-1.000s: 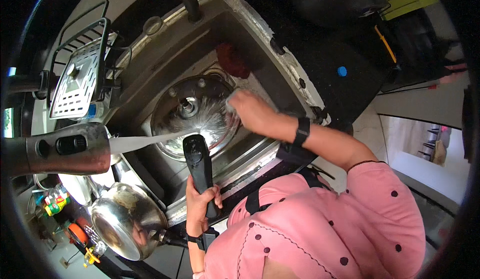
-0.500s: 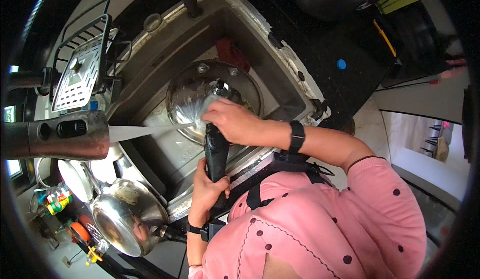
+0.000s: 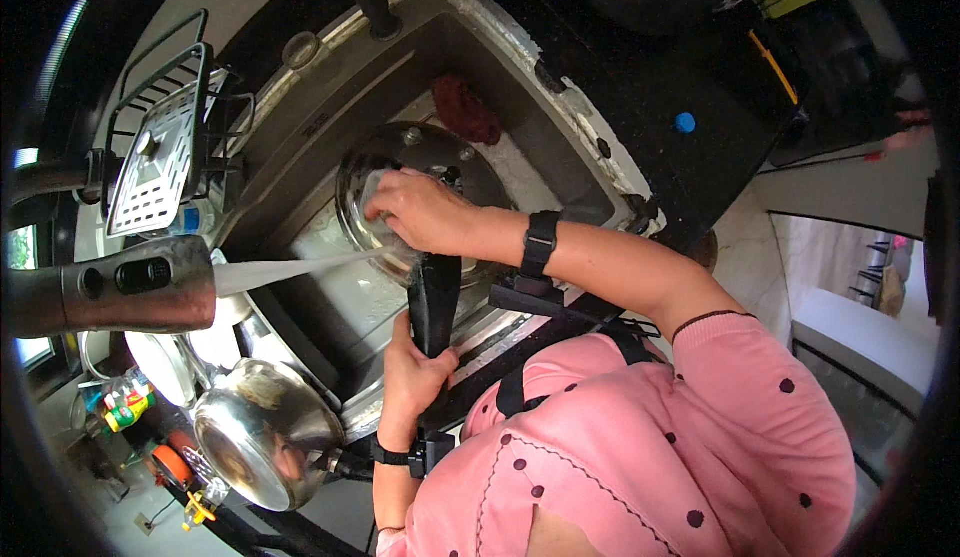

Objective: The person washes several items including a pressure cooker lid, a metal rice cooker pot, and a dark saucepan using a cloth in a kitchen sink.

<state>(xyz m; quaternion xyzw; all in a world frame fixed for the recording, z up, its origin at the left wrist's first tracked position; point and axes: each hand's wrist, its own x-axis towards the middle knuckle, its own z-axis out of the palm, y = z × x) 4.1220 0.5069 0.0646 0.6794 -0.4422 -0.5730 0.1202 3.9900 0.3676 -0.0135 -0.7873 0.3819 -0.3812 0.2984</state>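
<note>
At the sink [image 3: 330, 147], left hand [image 3: 415, 382] clasps a pan [image 3: 440, 147] (round, shiny), right hand [image 3: 420, 209] pinching a pad [image 3: 374, 183].

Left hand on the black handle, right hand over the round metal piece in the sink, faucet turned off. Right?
One thing is wrong: the faucet is running. The head view shows a stream of water coming from it. The rest stands: left hand on the black handle, right hand over the round metal piece in the sink.
</note>
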